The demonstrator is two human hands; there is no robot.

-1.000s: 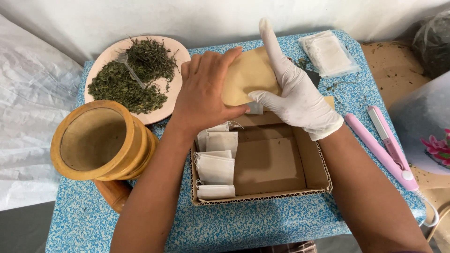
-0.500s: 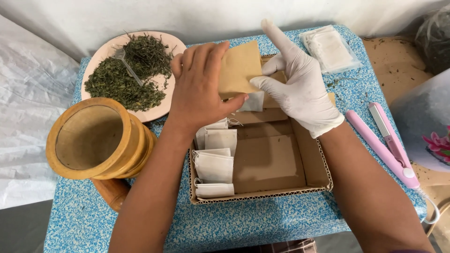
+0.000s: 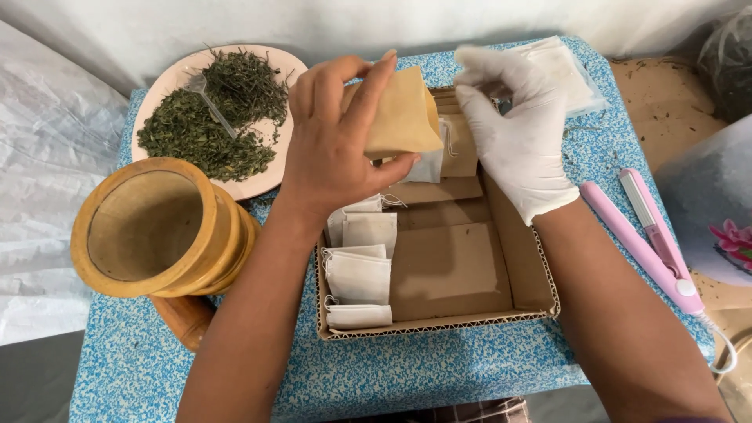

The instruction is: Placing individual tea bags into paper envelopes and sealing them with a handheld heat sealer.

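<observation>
My bare left hand (image 3: 333, 145) grips a tan paper pouch (image 3: 403, 117) above the far end of an open cardboard box (image 3: 517, 258). A white tea bag (image 3: 431, 166) hangs partly out of the pouch's lower edge. My right hand (image 3: 517, 133), in a white glove, hovers beside the pouch with its fingers spread and holds nothing. Several white tea bags (image 3: 359, 270) lie stacked along the box's left side. More tan pouches (image 3: 462, 145) sit at the box's far end.
A plate (image 3: 258, 182) with dried green herbs (image 3: 207, 125) and a small clear spoon (image 3: 205, 98) stands at the back left. A wooden mortar (image 3: 153, 227) sits front left. A pink sealing iron (image 3: 650, 235) lies right. Clear packets (image 3: 568, 70) lie at the back.
My left hand has lifted and turned the tan pouch nearer to me. My gloved right hand has let go of the pouch and moved off to its right.
</observation>
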